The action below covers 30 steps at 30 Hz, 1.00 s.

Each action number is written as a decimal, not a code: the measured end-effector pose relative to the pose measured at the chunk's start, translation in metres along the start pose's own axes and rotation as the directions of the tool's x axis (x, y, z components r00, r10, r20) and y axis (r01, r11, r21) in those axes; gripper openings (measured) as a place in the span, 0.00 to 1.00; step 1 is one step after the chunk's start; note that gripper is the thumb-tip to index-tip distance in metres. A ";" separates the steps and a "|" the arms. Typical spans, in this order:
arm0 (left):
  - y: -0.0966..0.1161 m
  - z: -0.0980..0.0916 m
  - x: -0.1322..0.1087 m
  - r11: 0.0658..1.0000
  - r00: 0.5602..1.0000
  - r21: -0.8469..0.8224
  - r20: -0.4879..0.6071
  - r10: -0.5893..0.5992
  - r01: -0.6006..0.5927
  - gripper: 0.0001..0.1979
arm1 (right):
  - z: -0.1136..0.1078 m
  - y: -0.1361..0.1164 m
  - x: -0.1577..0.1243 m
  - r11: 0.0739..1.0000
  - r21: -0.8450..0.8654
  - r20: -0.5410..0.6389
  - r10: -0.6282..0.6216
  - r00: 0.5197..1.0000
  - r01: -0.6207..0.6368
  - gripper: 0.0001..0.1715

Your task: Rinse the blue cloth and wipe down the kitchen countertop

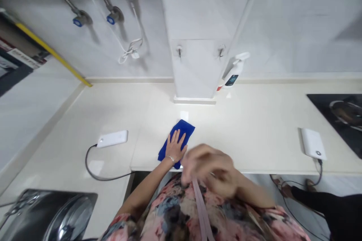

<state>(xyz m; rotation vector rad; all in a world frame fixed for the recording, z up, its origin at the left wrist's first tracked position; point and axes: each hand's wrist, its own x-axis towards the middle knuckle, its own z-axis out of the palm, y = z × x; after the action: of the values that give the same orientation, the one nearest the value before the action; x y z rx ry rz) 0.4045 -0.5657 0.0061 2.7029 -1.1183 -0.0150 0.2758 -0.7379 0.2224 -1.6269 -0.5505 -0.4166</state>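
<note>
A folded blue cloth (181, 131) lies on the cream countertop (240, 128) near its front edge. My left hand (175, 147) rests flat on the cloth, fingers spread and stretched out. My right hand (209, 169) is close to my chest, blurred by motion, its fingers curled near a pink strap (201, 207) that hangs down my flowered top. Whether it grips the strap is not clear.
A white power bank (112, 138) with a black cable lies left of the cloth; another (312, 144) lies to the right. A spray bottle (234, 71) stands by the white pillar. A black hob (342, 115) is at the right, a steel sink (56, 214) at bottom left. Another person's feet (285, 188) show at lower right.
</note>
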 end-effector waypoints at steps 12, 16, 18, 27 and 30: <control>0.013 0.007 0.030 0.782 0.764 -0.257 0.190 0.617 -0.568 0.31 | -0.053 0.133 -0.185 0.687 0.066 -0.863 0.403 0.304 -0.723 0.15; 0.053 0.020 0.071 0.687 0.668 -0.343 0.192 0.719 -0.641 0.30 | -0.049 0.136 -0.191 0.670 0.094 -0.891 0.386 0.238 -0.736 0.16; 0.073 0.026 0.090 0.649 0.636 -0.356 0.172 0.752 -0.672 0.29 | -0.049 0.136 -0.193 0.667 0.096 -0.901 0.373 0.220 -0.739 0.16; 0.116 0.041 0.170 0.729 0.710 -0.306 0.191 0.677 -0.613 0.25 | -0.065 0.138 -0.184 0.788 0.264 -0.960 0.268 -0.077 -0.556 0.13; 0.106 0.037 0.194 0.830 0.815 -0.258 0.195 0.546 -0.494 0.26 | -0.062 0.144 -0.183 0.782 0.293 -0.954 0.279 -0.112 -0.550 0.14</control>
<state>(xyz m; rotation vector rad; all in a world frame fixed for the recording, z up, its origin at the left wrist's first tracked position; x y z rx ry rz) 0.4649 -0.7817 0.0059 2.1766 -1.8043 -0.3836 0.2118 -0.8313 0.0093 -1.1397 1.2037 -1.0012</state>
